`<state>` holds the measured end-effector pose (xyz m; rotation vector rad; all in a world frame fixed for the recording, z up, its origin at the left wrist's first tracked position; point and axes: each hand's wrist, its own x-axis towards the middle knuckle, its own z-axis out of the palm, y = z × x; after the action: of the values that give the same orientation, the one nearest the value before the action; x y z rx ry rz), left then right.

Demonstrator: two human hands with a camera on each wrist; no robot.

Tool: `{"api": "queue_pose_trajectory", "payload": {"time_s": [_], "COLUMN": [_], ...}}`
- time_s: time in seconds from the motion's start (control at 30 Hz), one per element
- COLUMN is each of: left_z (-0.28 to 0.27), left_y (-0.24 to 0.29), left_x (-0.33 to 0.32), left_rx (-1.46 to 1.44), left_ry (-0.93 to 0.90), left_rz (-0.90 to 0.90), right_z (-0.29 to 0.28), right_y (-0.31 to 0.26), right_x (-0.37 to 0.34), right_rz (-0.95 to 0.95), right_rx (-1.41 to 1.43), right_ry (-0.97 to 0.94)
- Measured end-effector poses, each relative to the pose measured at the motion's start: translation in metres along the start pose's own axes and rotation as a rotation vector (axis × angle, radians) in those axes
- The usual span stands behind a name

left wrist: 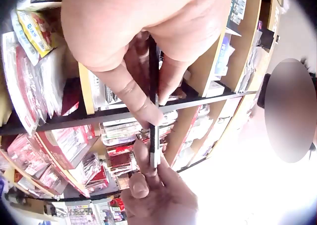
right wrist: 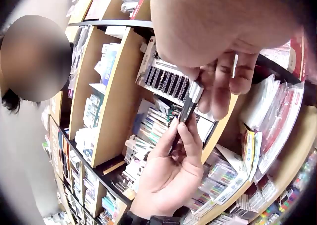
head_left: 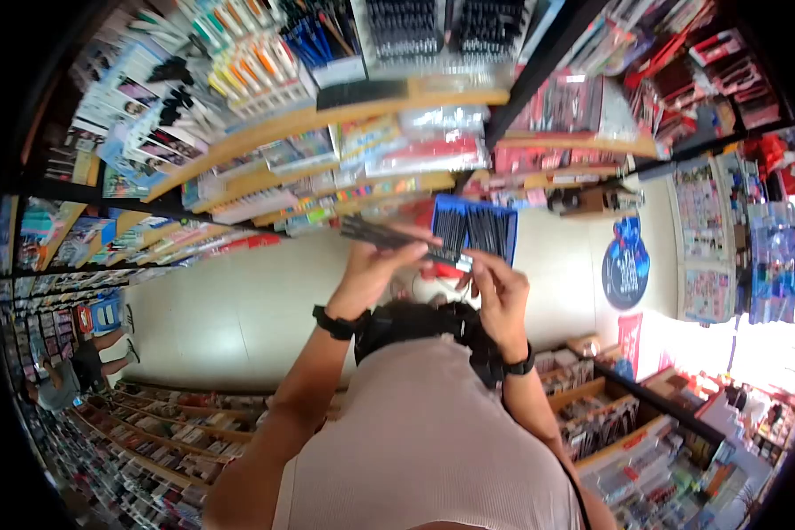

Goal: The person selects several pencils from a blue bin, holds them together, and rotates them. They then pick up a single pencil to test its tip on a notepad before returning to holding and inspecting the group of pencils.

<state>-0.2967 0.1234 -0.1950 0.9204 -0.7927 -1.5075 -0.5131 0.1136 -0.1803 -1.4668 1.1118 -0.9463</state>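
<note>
A flat bunch of slim black pens [head_left: 377, 235] with silvery ends [right wrist: 195, 91] is held up in front of the chest. My left hand [head_left: 374, 272] grips it around the middle, thumb on one side and fingers on the other. At the silvery end, my right hand [head_left: 503, 299] pinches with thumb and index finger, its other fingers loosely bent. In the left wrist view the bunch appears edge-on as a thin dark strip [left wrist: 154, 81] between the hands. Just beyond the hands, a blue basket [head_left: 514, 212] contains more black pens in two rows.
Stocked shelves [head_left: 362, 113] full of pens and stationery run along the front, with a display of black pens [head_left: 402, 31] on top. Behind the body is another long shelf unit [head_left: 185, 415]. Another person [head_left: 84, 362] is at the far left. A round dark floor sign [head_left: 625, 274] lies right.
</note>
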Motion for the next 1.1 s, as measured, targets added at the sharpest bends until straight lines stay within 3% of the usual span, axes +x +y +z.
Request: {"api": "queue_pose_trajectory", "payload": {"time_s": [0.23, 0.57, 0.87, 1.1], "left_z": [0.032, 0.014, -0.049, -0.147], "left_y": [-0.006, -0.016, 0.006, 0.048], "left_x": [0.014, 0.031, 0.086, 0.091], "left_rx": [-0.018, -0.018, -0.062, 0.010], "left_ry": [0.056, 0.131, -0.077, -0.211], "left_rz": [0.041, 0.052, -0.026, -0.168], "right_z": [-0.043, -0.066, -0.017, 0.071], "right_y": [0.022, 0.030, 0.021, -0.019], "right_x": [0.008, 0.010, 0.029, 0.081], "right_rz": [-0.076, -0.078, -0.038, -0.115], "right_rx": [0.011, 0.022, 0.007, -0.163], "right_ry": [0.002, 0.031, 0.368, 0.592]}}
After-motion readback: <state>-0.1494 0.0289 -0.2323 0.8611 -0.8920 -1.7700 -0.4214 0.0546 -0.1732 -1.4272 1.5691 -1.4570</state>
